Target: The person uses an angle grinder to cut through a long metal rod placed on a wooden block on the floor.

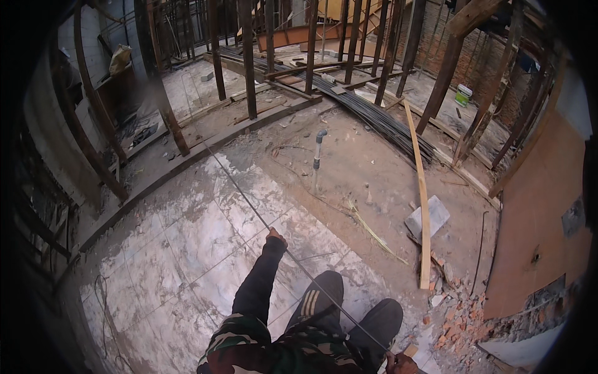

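A long, thin steel rebar rod (244, 198) slants from the far left floor beam down across my thighs to the lower right. My left hand (276, 237) is closed round it with the arm stretched forward over the tiles. Low at the right, by my right knee, my right hand (402, 363) grips the same rod near the picture's lower edge. The rod's far part runs past the beam among the posts, where its tip is hard to make out. Its near end is hidden beyond the lower edge.
Dark wooden posts (247, 62) stand beyond a low curb (249, 123). A bundle of rebar (374, 115) lies at the far right. A wooden strip (423, 206) rests against a grey block (430, 215). An upright pipe (319, 149) sticks up from the dirt. Broken bricks (458, 324) lie right.
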`<state>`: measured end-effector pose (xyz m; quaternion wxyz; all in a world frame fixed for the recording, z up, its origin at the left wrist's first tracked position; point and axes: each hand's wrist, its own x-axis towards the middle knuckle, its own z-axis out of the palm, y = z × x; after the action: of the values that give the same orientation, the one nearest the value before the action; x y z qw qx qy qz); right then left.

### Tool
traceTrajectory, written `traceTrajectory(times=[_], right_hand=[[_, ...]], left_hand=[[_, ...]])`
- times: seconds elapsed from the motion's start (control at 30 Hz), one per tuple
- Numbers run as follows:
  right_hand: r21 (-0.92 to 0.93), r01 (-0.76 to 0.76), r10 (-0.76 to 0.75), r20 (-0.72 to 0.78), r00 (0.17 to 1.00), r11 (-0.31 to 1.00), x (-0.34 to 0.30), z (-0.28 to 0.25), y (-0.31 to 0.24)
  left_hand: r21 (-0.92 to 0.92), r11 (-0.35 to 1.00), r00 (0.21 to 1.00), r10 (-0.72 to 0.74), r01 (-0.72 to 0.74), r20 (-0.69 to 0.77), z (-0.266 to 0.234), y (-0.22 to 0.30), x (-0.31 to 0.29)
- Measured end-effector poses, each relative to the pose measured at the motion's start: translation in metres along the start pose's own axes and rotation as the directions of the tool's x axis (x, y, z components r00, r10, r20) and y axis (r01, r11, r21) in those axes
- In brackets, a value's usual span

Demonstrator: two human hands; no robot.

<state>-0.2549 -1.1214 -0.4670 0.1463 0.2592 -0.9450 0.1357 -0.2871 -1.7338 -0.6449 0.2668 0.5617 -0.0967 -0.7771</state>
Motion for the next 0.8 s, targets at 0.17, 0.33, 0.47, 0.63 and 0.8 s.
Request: traceTrajectory(times=[0.17,0.33,0.47,0.63,0.8], right_hand=[[-0.079,-0.082,0.074,-0.103,0.992,0.993,0.029,0.040,-0.010],[0.192,-0.084,0.091,-0.024,0.996,0.978,0.110,0.067,0.019],[-0.039,-0.272,0.275,0.139,0.951,0.962,0.040,0.088,0.104],[-0.005,-0.316,0.316,0.048,0.948,0.949,-0.056,0.090,0.133],[0.035,-0.197,0.195,0.059,0.979,0.980,-0.019,0.081,0.090]], left_hand=[[-0.161,0.979,0.938,0.167,-0.123,0.303,0.052,0.016,0.016],[-0.260,0.937,0.761,0.344,-0.235,0.550,0.051,0.142,0.092],[-0.041,0.991,0.943,0.137,-0.130,0.304,0.064,-0.047,0.079],[0.014,0.991,0.955,0.127,-0.136,0.269,0.046,-0.103,0.028],[0.006,0.998,0.941,0.063,-0.069,0.331,0.042,-0.056,0.049]])
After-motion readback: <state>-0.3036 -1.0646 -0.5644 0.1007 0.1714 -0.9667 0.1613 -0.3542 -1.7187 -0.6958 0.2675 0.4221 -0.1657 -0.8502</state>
